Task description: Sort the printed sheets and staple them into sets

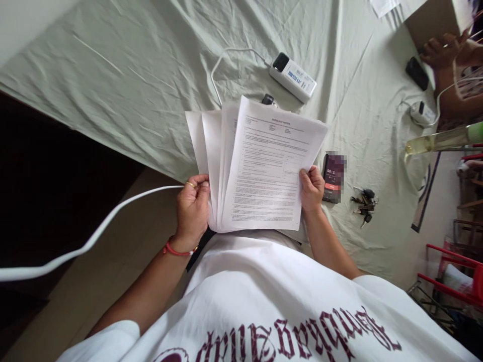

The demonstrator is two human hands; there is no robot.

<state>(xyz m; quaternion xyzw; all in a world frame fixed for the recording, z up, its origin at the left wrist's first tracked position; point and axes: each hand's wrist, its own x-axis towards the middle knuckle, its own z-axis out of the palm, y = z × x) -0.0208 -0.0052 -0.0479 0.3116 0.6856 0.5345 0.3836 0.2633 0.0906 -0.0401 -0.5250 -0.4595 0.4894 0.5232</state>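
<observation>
I hold a fanned stack of printed paper sheets (pixel 264 166) upright over the edge of a table covered with a pale green cloth (pixel 124 75). My left hand (pixel 192 208), with a ring and a red wristband, grips the stack's lower left edge. My right hand (pixel 312 188) grips the right edge of the front sheet. The front sheet carries dense printed text; several blank-looking sheets fan out behind it to the left.
A phone (pixel 332 178) with a lit screen lies right of my right hand, with a bunch of keys (pixel 363 203) beyond it. A white power strip (pixel 293 76) with a cable lies behind the papers. Another person's hand (pixel 441 50) rests at the top right. A white cable (pixel 94 236) runs left.
</observation>
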